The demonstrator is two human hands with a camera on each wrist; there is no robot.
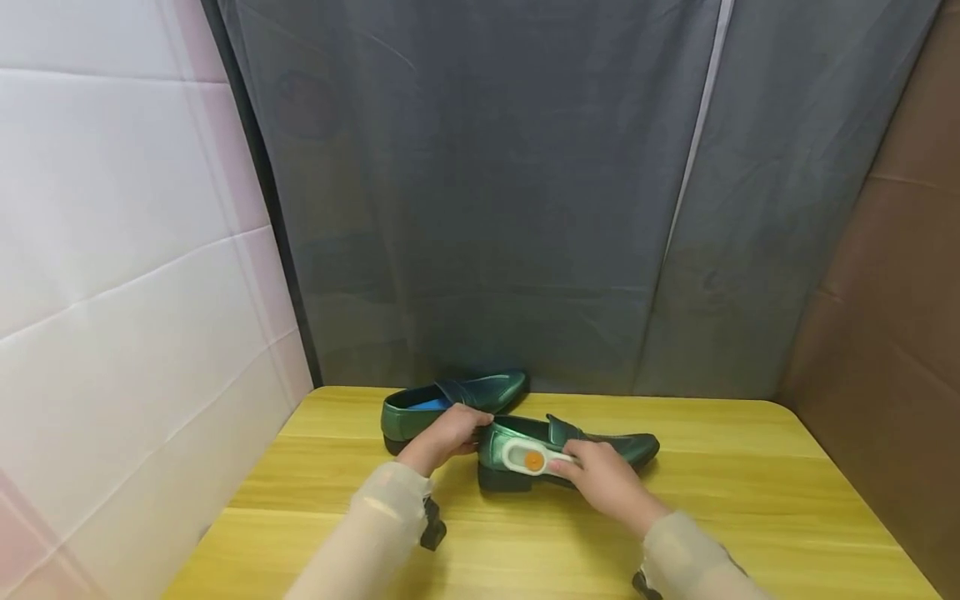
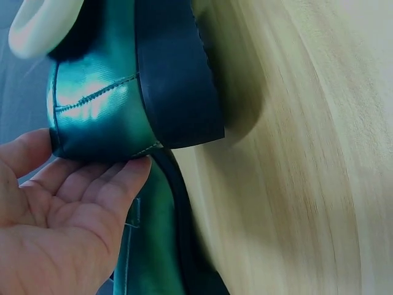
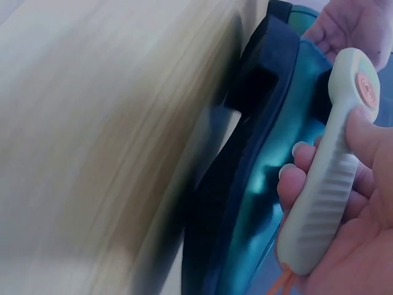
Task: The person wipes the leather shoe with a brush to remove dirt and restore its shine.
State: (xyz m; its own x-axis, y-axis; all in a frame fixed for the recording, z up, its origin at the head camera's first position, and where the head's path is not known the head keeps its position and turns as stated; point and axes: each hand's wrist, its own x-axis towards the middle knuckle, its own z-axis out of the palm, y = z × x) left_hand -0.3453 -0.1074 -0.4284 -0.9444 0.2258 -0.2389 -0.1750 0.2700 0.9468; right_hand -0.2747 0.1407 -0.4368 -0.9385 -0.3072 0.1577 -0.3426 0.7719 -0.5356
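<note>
A dark green loafer [image 1: 633, 448] stands toe to the right on the wooden table. At its heel my left hand [image 1: 453, 429] pinches the back rim, thumb on one side and fingers on the other, as the left wrist view shows on the shiny green heel leather [image 2: 98, 123]. My right hand [image 1: 603, 479] grips a cream handled tool [image 3: 325, 190] with a ribbed handle, a round orange button and an orange cord at its end. The tool's rounded head lies over the loafer's near side; whether it touches the leather I cannot tell.
Behind my left hand stands the second green loafer [image 1: 487, 390], with a blue insole [image 1: 429, 405]. A grey curtain [image 1: 480, 208] hangs along the back edge of the yellow wooden table [image 1: 525, 542]. White cloth [image 1: 135, 208] closes the left side, brown cloth [image 1: 892, 292] the right.
</note>
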